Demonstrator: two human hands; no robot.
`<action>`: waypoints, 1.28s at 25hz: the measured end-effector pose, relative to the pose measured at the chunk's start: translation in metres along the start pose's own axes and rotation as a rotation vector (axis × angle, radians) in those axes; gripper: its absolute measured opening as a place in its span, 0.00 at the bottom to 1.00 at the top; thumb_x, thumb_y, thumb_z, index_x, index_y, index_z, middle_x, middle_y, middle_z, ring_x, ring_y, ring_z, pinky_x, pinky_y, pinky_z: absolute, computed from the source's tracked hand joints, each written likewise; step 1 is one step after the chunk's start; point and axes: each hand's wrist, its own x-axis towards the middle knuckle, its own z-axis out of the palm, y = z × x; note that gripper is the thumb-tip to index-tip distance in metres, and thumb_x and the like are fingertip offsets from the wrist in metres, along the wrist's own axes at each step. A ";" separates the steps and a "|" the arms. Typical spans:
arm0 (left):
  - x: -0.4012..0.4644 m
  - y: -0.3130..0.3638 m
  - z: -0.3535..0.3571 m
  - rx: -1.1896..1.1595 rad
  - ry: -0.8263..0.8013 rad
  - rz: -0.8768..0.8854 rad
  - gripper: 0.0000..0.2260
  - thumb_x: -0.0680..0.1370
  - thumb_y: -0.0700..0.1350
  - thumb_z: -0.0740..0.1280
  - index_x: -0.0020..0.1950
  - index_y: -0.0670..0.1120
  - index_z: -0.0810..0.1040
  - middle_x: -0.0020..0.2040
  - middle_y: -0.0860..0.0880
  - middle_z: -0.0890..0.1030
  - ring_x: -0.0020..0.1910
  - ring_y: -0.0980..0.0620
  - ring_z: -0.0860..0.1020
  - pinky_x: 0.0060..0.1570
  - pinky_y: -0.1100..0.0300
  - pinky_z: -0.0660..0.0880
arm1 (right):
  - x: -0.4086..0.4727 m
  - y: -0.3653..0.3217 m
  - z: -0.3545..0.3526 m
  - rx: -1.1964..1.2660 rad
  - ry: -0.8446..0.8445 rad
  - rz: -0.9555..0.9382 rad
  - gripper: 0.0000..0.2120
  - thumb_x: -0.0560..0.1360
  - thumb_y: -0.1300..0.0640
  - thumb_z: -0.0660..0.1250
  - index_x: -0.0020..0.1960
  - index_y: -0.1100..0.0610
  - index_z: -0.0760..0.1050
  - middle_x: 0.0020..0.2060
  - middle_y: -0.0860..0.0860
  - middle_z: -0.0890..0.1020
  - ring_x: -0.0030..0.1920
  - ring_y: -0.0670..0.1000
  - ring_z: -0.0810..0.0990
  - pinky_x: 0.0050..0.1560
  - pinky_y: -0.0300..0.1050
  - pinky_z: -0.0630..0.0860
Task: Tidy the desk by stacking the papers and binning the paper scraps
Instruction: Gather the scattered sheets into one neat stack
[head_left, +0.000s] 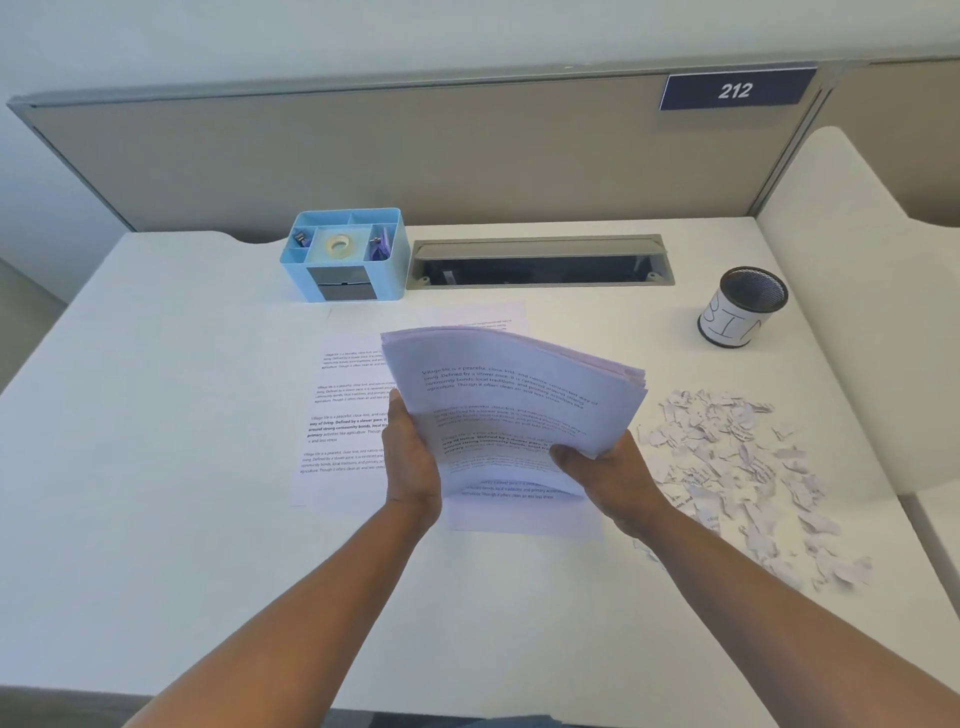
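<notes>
Above the desk (156, 519), left hand (410, 457) and right hand (608, 475) both grip the paper stack (514, 395)

The held stack of papers (514, 400) hides most of the sheets on the table (156, 364) beneath it, and the fingers of both hands behind it. The printed text is too small to read fully. The bin (743, 306) interior is dark.

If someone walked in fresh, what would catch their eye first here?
First, the thick sheaf of printed white papers gripped mid-desk by the left hand and right hand. Next, the heap of torn white paper scraps at right, below the black mesh cup.
</notes>
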 end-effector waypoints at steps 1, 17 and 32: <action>0.001 -0.001 -0.001 -0.006 0.002 -0.004 0.22 0.88 0.49 0.47 0.48 0.52 0.79 0.42 0.55 0.85 0.41 0.57 0.82 0.40 0.63 0.79 | -0.001 0.000 0.000 -0.002 -0.004 0.004 0.07 0.73 0.57 0.70 0.48 0.46 0.80 0.52 0.72 0.76 0.52 0.77 0.73 0.57 0.80 0.68; 0.006 -0.011 -0.003 0.109 0.032 -0.017 0.18 0.85 0.45 0.50 0.44 0.51 0.76 0.38 0.57 0.82 0.36 0.58 0.78 0.37 0.65 0.78 | -0.015 0.005 -0.003 -0.027 -0.017 0.009 0.24 0.79 0.65 0.71 0.55 0.33 0.81 0.55 0.44 0.86 0.59 0.49 0.83 0.64 0.57 0.79; -0.003 -0.001 -0.010 0.184 -0.160 0.001 0.31 0.83 0.68 0.48 0.53 0.47 0.81 0.47 0.54 0.87 0.47 0.58 0.84 0.44 0.66 0.79 | -0.012 0.002 -0.007 -0.070 0.058 0.053 0.18 0.77 0.60 0.74 0.50 0.34 0.83 0.51 0.49 0.87 0.56 0.57 0.84 0.60 0.65 0.79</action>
